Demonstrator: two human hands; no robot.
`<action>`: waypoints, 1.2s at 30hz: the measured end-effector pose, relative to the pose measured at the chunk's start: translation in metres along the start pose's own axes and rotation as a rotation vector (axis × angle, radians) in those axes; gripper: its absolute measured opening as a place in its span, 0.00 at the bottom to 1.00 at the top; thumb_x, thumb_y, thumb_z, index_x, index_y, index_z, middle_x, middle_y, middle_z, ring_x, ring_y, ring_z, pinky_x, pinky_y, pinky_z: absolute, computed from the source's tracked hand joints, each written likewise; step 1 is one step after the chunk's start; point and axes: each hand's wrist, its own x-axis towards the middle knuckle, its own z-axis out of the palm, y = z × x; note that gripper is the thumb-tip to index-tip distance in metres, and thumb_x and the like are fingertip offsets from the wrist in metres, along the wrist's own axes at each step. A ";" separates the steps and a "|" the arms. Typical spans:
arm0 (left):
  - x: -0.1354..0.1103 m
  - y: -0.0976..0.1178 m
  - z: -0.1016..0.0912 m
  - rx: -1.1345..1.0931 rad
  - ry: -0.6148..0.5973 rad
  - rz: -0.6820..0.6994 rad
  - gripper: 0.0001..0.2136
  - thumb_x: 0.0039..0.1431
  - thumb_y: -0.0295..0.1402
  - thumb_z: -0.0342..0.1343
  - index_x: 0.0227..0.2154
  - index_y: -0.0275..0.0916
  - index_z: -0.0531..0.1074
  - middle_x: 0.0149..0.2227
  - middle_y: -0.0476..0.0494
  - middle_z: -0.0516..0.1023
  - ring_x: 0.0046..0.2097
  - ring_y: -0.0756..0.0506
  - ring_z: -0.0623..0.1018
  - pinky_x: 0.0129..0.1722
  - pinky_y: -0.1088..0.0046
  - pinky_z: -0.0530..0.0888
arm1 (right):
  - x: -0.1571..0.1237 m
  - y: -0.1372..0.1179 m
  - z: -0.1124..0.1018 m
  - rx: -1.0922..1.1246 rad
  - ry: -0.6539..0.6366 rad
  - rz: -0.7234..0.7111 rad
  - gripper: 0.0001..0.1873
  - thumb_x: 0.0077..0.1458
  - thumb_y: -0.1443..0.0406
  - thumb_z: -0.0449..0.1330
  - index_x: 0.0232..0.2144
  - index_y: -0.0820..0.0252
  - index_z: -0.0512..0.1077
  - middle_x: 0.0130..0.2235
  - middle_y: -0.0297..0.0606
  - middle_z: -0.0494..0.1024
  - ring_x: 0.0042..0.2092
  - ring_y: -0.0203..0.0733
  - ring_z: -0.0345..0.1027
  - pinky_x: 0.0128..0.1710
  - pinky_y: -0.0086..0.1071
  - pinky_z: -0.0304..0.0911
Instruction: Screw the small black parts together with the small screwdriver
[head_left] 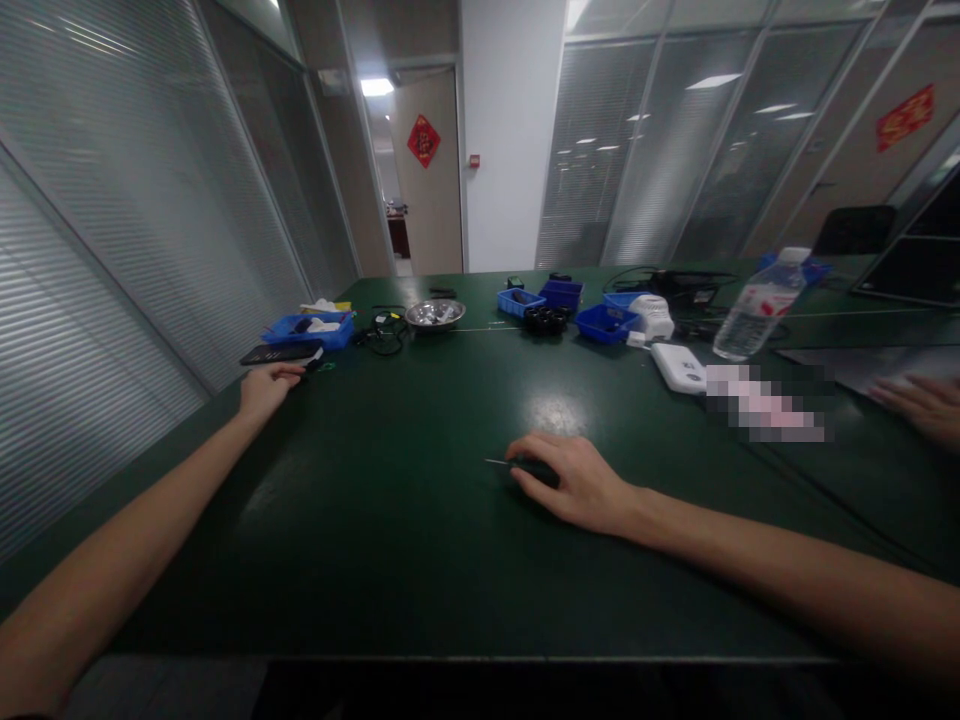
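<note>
My right hand (574, 480) rests low over the middle of the table with its fingers curled round a screwdriver (536, 470). The dark handle is partly hidden by the fingers, and its thin metal shaft points left. Far out on the left, my left hand (266, 390) has its fingers closed at the front edge of a flat black device (279, 352). The device lies in front of a blue tray (341, 333) with white and dark items in it. How firmly the fingers grip the device is hard to see.
On the green table (390, 480) stand a metal bowl (435, 316), a black cable (384, 335), blue bins (600, 325), a white bottle (654, 318), a white box-shaped device (679, 368) and a water bottle (761, 305). Another person's hand (922, 402) is at the right edge.
</note>
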 end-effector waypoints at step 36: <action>-0.179 0.238 0.031 -0.518 -0.682 0.675 0.10 0.66 0.37 0.61 0.44 0.37 0.78 0.42 0.43 0.76 0.42 0.46 0.75 0.42 0.71 0.71 | 0.001 -0.007 -0.002 0.025 -0.064 -0.118 0.12 0.68 0.62 0.56 0.51 0.58 0.71 0.43 0.39 0.77 0.36 0.37 0.70 0.35 0.31 0.62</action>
